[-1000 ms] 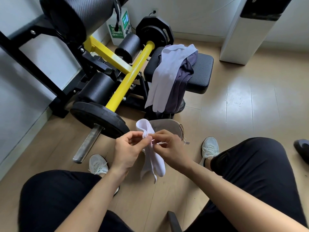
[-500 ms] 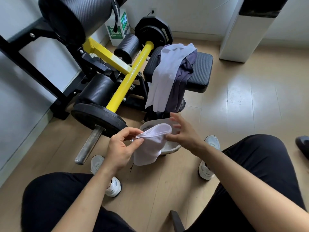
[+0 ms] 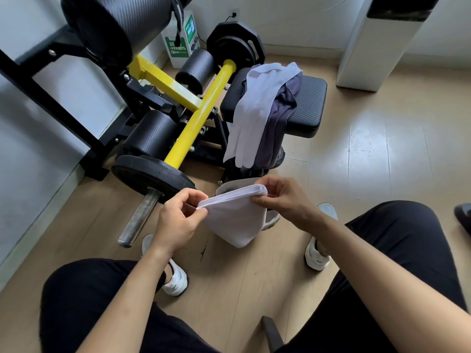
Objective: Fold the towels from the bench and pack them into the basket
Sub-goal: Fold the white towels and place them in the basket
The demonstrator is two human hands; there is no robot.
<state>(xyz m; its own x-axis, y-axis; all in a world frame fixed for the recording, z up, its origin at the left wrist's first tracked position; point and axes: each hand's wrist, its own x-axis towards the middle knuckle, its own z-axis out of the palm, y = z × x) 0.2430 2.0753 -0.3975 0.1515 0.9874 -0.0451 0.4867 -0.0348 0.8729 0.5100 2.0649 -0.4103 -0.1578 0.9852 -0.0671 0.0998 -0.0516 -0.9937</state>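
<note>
Counts: 3 towels, 1 basket, 2 hands, 1 bench, 2 weight plates, 3 roller pads, 2 shoes.

One white towel [image 3: 235,220] in hand at centre, pinched by left hand [image 3: 178,220] and right hand [image 3: 285,200]; two on the bench [image 3: 309,103] at 12 o'clock: pale towel [image 3: 257,110] over grey towel [image 3: 276,131]. One basket [image 3: 230,186], mostly hidden behind the held towel. Plates: near plate [image 3: 150,174] at 9 o'clock, far plate [image 3: 235,48] at 12. Rollers: [image 3: 119,24], [image 3: 197,67], [image 3: 150,133]. White shoes: [image 3: 175,280] at 7 o'clock, [image 3: 317,256] at 4.
</note>
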